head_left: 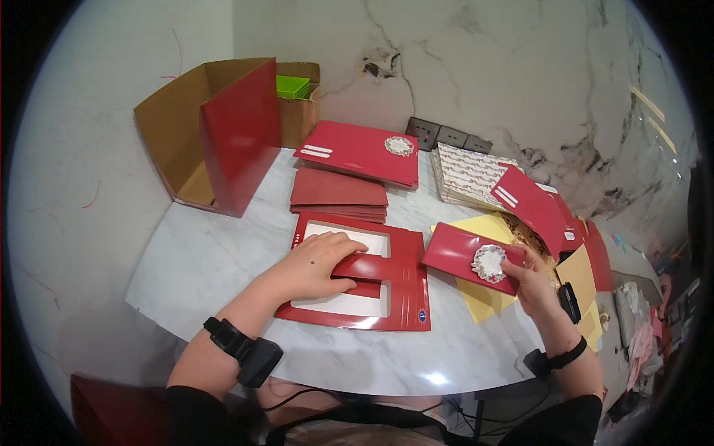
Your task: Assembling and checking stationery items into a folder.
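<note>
My left hand (pixel 316 265) lies on a flat red cardboard sleeve (pixel 410 279) with two white window areas. Its thumb and fingers are spread either side of the red strip between the windows. Pinched at its right end by my right hand (pixel 532 279), a glossy red card envelope (pixel 454 247) with a white ruffled rosette (pixel 489 263) is held right of the sleeve, over yellow paper (pixel 483 301). My right fingers behind the envelope are partly hidden.
Behind the sleeve are stacked dark red cards (pixel 338 187) and larger red folders (pixel 353 152). A tall open red box (pixel 242 141) stands at the back left. Patterned booklets (pixel 465 175), red cards (pixel 532 204) and sockets (pixel 450 137) are at the back right.
</note>
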A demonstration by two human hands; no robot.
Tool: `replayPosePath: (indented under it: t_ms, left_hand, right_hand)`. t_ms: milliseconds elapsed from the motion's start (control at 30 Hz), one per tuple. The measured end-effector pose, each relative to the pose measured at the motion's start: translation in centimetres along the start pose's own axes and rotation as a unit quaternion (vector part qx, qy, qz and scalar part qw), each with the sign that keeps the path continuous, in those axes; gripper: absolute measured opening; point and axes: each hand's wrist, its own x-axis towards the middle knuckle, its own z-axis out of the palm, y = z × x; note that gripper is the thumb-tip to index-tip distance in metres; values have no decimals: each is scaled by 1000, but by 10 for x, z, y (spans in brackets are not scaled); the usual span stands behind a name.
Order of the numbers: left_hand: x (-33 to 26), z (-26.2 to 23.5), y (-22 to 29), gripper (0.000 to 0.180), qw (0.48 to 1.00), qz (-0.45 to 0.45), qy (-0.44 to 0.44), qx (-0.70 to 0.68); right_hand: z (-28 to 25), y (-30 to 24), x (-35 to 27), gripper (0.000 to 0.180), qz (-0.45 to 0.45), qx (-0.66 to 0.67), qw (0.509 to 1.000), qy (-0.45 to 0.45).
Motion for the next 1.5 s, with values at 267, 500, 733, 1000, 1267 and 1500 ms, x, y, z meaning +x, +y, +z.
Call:
replayPosePath:
  t_ms: [267,500,733,1000,1267,1500]
  left_hand:
    - [7,10,9,42,994,-3,0,-111]
    - [5,15,10,41,993,-10,48,-107]
    - [4,18,4,39,998,9,44,-50]
    - [5,16,10,39,996,19,35,-77]
    - [3,19,7,45,994,47,17,-100]
    - [5,17,18,47,991,80,-15,-108]
  right_hand:
    - [56,19,-14,31,91,104,989,52]
    - [87,24,-46,31,96,105,988,57]
    - [80,17,-43,32,57,45,997,35]
    - [75,5,-27,34,142,43,989,-20]
    - [77,7,-5,35,153,22,986,-69]
    - [101,12,5,34,191,-12,965,-180]
